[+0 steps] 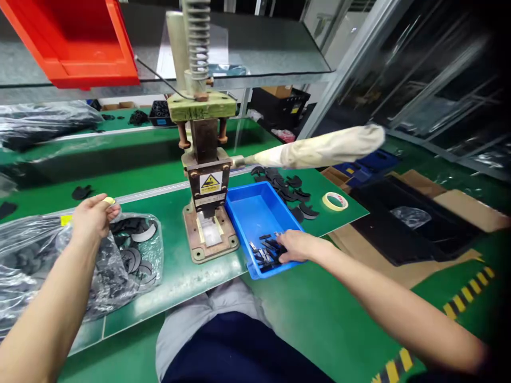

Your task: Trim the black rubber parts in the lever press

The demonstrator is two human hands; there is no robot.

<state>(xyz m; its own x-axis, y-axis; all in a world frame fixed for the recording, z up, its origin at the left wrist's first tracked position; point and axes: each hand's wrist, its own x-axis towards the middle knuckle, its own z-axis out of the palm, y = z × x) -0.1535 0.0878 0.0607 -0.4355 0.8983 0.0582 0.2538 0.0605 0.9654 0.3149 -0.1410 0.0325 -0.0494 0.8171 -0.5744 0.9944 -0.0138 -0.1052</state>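
My right hand reaches into the near end of a blue bin, its thumb and fingers apart among small black parts with metallic bits. No part is clearly held in it. My left hand is raised over a clear plastic bag, fingers curled together. Something yellow shows at its fingertips; whether it is a finger cover or a held piece is unclear. Curved black pieces lie in the bag's mouth. Between my hands stands a hand press with a warning label.
The press's wrapped lever sticks out to the right above the bin. More curved black pieces and a tape roll lie on the green table. A red bin overhangs at upper left. Cardboard lies at right.
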